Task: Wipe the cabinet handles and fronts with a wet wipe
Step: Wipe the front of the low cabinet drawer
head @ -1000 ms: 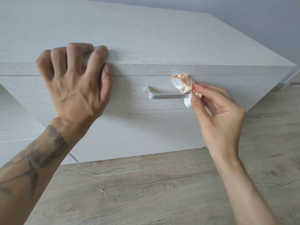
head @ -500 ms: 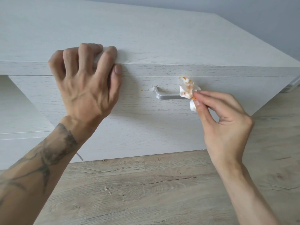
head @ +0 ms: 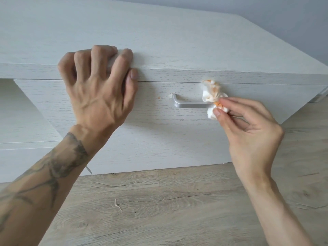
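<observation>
A low white wood-grain cabinet (head: 159, 41) fills the upper view, with a drawer front (head: 150, 132) and a silver bar handle (head: 190, 104). My right hand (head: 248, 135) pinches a crumpled white wet wipe (head: 211, 96), stained orange, against the handle's right end, which the wipe hides. My left hand (head: 95, 91) rests on the cabinet's top front edge, fingers curled over the top, left of the handle. A small orange spot (head: 158, 97) marks the drawer front just left of the handle.
Grey-brown wood-plank floor (head: 168, 210) lies below the cabinet. An open recess (head: 21, 112) sits left of the drawer. A grey wall (head: 284, 18) stands behind the cabinet's right corner.
The view has shifted, so cabinet and hands sit further right in frame. My right hand keeps the wipe at the handle's right end, regripping it slightly. My left hand stays on the top edge.
</observation>
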A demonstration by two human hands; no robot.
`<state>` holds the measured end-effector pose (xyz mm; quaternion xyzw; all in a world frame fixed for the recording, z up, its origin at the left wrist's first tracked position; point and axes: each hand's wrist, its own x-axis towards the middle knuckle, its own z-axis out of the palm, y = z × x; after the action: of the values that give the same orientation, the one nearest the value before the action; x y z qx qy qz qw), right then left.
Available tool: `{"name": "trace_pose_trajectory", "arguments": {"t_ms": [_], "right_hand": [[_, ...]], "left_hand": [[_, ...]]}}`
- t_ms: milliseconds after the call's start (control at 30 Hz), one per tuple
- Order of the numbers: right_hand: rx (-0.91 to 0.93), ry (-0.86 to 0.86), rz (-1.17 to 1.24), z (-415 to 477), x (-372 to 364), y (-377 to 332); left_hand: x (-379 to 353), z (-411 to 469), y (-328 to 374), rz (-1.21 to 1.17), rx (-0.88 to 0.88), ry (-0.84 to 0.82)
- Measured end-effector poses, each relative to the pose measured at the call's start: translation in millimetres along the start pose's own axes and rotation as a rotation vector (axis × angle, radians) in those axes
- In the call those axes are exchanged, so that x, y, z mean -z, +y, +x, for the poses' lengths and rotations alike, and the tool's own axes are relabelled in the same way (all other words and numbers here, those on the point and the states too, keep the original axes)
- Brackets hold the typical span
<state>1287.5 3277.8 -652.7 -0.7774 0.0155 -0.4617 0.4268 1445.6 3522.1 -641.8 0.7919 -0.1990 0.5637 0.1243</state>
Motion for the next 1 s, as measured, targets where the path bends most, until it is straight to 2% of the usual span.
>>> {"name": "trace_pose_trajectory", "arguments": {"t_ms": [133,300,433,567,767,1000], "right_hand": [[0.158,-0.036,-0.094,-3.7,-17.8,-13.0],[0.241,-0.08,-0.157,-4.4,-47.9,-33.6],[0.36,-0.112,-0.3,4.0,-42.2,-31.9],[0.359,-0.071,-0.314,5.7,-35.3,-26.0],[0.423,-0.16,-0.288,13.6,-60.2,-26.8],[0.413,-0.085,-0.299,3.4,-34.6,-15.0]], "left_hand": [[0.9,0.2,-0.1,-0.012,0.001,0.0],[2.9,1.7,1.0,-0.014,-0.001,-0.006],[4.3,2.0,0.8,-0.012,-0.002,-0.018],[4.5,1.7,2.1,-0.002,0.003,-0.02],[4.8,1.7,0.4,-0.01,0.001,-0.028],[7.9,2.8,0.3,-0.012,-0.003,-0.062]]}}
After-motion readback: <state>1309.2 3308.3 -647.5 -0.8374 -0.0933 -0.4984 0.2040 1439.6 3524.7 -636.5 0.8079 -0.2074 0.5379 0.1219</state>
